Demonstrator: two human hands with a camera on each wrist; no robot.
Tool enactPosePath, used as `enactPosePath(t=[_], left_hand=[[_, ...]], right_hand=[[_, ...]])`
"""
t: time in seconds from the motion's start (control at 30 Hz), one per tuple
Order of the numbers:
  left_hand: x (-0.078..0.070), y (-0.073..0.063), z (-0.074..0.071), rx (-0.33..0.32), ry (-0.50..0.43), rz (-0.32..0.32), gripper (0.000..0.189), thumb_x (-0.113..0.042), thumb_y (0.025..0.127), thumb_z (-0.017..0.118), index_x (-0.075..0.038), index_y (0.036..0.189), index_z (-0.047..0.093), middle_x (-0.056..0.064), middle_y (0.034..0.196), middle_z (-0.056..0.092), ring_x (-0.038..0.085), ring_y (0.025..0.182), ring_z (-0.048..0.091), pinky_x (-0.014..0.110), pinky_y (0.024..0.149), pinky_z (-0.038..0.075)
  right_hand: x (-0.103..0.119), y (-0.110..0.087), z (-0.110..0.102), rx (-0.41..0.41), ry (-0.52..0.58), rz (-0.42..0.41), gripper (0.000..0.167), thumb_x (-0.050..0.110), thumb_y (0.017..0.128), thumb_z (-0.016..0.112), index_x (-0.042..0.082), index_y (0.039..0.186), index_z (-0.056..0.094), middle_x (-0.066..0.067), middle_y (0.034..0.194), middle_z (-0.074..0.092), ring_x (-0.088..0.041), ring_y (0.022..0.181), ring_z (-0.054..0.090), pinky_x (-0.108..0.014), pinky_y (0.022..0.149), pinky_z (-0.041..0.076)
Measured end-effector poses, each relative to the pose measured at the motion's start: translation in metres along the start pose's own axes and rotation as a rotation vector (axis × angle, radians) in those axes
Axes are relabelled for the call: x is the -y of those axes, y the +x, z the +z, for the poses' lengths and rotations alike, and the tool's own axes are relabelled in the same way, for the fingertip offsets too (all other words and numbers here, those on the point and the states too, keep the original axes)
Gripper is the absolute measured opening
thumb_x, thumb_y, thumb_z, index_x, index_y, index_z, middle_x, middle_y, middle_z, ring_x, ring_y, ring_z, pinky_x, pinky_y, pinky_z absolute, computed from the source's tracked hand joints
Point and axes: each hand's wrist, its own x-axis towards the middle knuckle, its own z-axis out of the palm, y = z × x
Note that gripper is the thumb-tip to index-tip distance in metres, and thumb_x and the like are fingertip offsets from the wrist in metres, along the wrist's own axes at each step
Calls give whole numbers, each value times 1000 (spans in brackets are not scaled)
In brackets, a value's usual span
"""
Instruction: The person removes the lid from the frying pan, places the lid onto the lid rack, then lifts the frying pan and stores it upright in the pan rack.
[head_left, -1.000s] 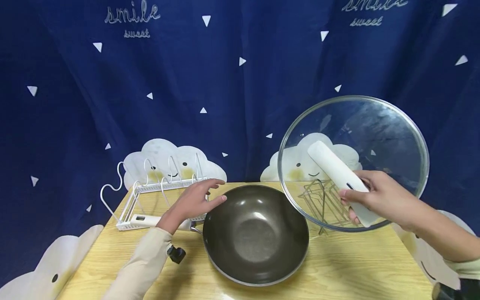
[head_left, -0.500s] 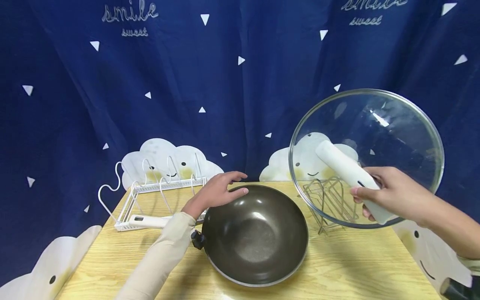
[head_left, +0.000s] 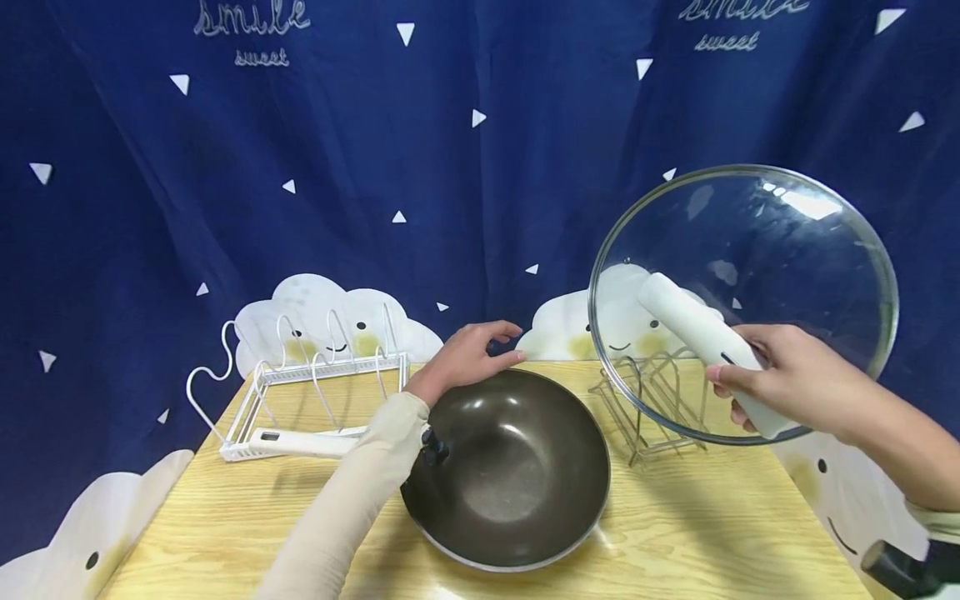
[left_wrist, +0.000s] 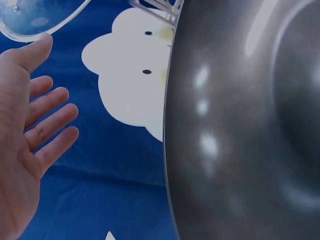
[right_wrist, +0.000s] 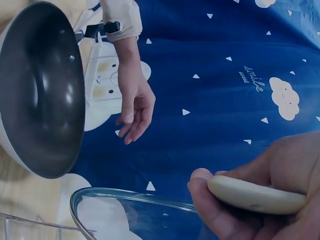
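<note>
My right hand [head_left: 795, 375] grips the long white handle [head_left: 697, 329] of a round glass pan lid [head_left: 795, 242]. The lid is tilted up in the air at the right, its metal rim toward the wire rack behind it. My left hand [head_left: 472, 354] reaches over the far left rim of a dark wok [head_left: 517, 483], fingers loosely bent and holding nothing. In the left wrist view its palm and spread fingers show beside the wok's edge. The wok rests on the table, its white handle [head_left: 303, 442] pointing left over the white rack's front, partly hidden by my sleeve.
A white wire rack [head_left: 240, 417] stands at the table's left back. Behind the lid's lower edge is a small metal wire rack [head_left: 637, 433]. The wooden table [head_left: 675, 533] ends at a blue curtain [head_left: 360, 150] with cloud prints.
My left hand has moved right and away from me, from above the wok's handle to its far rim. The right hand has carried the lid slightly right and up. The wok stays put.
</note>
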Motion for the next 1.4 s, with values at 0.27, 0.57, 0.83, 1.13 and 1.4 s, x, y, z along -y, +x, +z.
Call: enactPosePath(t=[0.27,0.57,0.83,1.13,1.4], left_hand=[[-8,21,27,-49,-232,-7,46,-30,91,78,-9,130,67,7,129,70,23,117,68,36,97,54],[-21,45,68,-54,-434,-45,42,-28,94,76,-9,130,68,7,132,68,25,118,67,34,97,55],[-29,64,90,-60,-454,-62,40,-27,93,76,-8,128,71,7,129,70,22,115,69,19,89,54],[-39,76,112,-38,-480,-53,41,-24,96,73,-7,133,68,7,133,68,18,115,69,18,90,53],[-46,85,132,-83,-548,-85,33,-14,96,72,-6,128,71,9,128,71,17,112,70,18,89,53]], right_hand=[[-2,3,-7,-20,-38,17,36,22,104,60,-8,123,53,-6,83,66,-21,62,65,-37,54,53],[-8,12,-12,-40,-89,49,34,26,104,61,-5,115,56,-5,80,66,-21,65,65,-37,57,52],[-17,14,-17,-38,-93,68,34,27,104,61,-5,113,54,-5,80,66,-22,64,66,-37,57,51],[-28,13,-16,-50,-126,80,32,26,104,60,-5,111,54,-4,79,65,-21,63,65,-37,58,50],[-31,17,-6,-64,-165,82,30,26,103,62,-4,107,56,-3,75,65,-19,61,63,-36,60,46]])
